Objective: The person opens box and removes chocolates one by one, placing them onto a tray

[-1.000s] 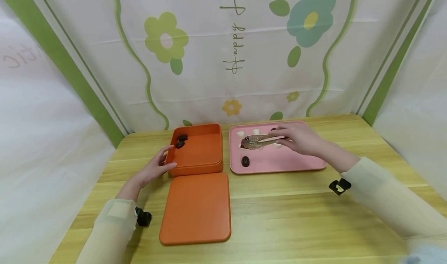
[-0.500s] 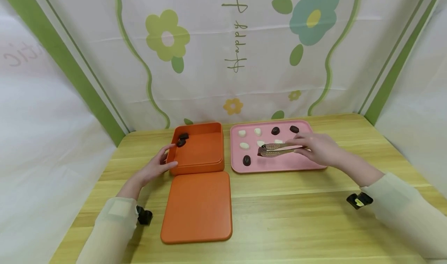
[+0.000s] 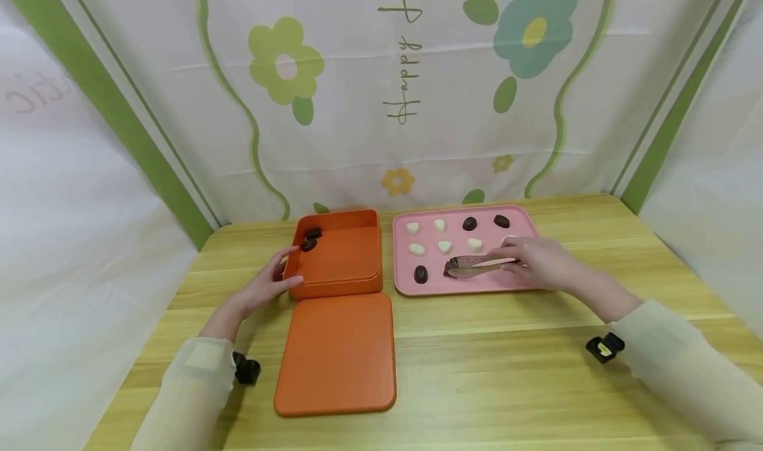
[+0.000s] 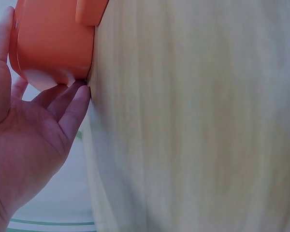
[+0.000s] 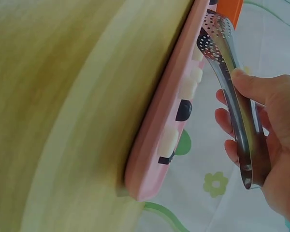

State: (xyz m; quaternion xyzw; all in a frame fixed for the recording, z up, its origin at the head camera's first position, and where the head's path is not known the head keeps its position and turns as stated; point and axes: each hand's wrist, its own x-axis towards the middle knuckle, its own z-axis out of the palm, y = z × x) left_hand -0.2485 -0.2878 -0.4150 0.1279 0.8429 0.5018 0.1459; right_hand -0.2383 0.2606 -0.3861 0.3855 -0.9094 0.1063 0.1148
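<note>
My right hand (image 3: 539,263) grips metal tongs (image 5: 234,96) with perforated heads. Their tips reach low over the pink tray (image 3: 408,289), right of a dark oval chocolate (image 3: 420,274). A dark patch shows at the tips; I cannot tell whether it is a chocolate between them. White chocolates (image 3: 444,246), some heart-shaped, and further dark chocolates (image 3: 469,224) lie in rows behind. My left hand (image 3: 262,290) rests against the left side of the orange box (image 3: 379,265), thumb near its front corner, fingers extended along the wall (image 4: 53,48). Two dark chocolates (image 3: 308,244) lie inside at the box's back left.
An orange lid (image 3: 335,355) lies flat in front of the box. Box and tray stand side by side on the wooden table (image 3: 477,365), near its back edge. A flower-printed white cloth (image 3: 352,146) hangs behind them, with more white cloth at both sides.
My right hand has carried the tongs rightward from over the tray's left part, then lowered them towards its front. The left hand and the box have stayed in place.
</note>
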